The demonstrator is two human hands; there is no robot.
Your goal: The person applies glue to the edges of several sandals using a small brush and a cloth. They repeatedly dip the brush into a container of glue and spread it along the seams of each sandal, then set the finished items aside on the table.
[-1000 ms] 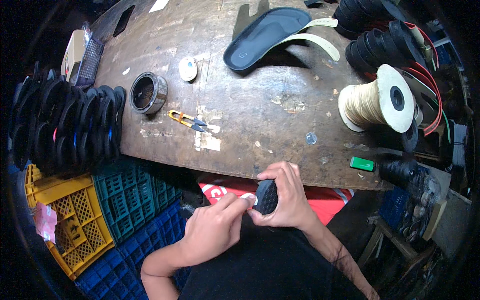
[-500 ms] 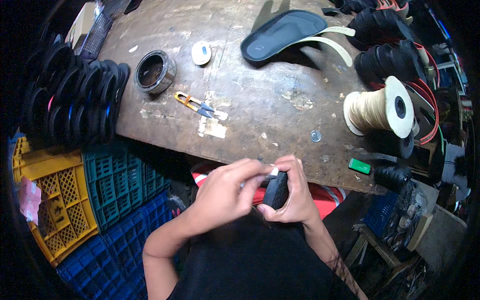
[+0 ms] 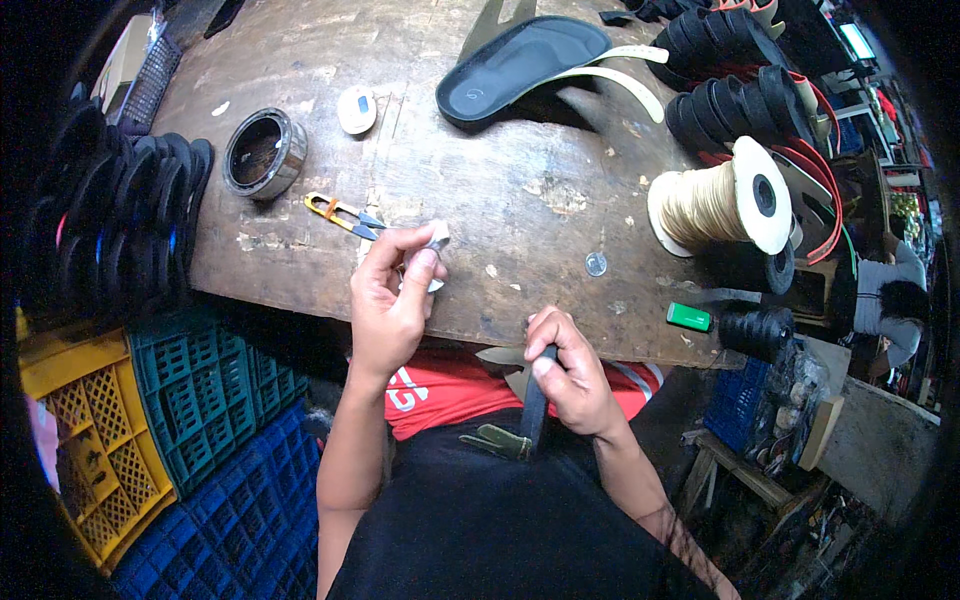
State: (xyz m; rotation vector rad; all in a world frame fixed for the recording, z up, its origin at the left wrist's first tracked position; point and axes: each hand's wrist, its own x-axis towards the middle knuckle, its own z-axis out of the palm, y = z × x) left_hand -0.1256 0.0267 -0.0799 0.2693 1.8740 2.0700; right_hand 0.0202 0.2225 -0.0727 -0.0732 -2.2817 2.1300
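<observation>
My right hand point(image 3: 572, 370) grips the edge of a dark sandal sole point(image 3: 537, 412), held edge-on close to my body. Pale straps point(image 3: 507, 358) and olive straps point(image 3: 497, 441) stick out from the sole's left side. Raised over the table's near edge, my left hand point(image 3: 388, 295) pinches a small white piece point(image 3: 439, 237), its kind unclear. Just beyond that hand lie yellow-handled thread snips point(image 3: 345, 214), their blade tips partly hidden by the fingers. A dark footbed sandal point(image 3: 530, 68) with loose cream straps rests at the far side of the table.
The worn wooden table point(image 3: 480, 200) bears an open tin point(image 3: 292, 160), a white round device point(image 3: 356, 110), a cream thread spool point(image 3: 705, 205), a clear disc point(image 3: 596, 264) and a green box point(image 3: 689, 317). Black soles point(image 3: 130, 215) stack up left, above plastic crates point(image 3: 205, 400). More soles point(image 3: 725, 110) stand right.
My left hand has drawn away from the sole, up and left, with the white piece. My right hand has lowered and turned the sole, so its straps show. The view has shifted slightly.
</observation>
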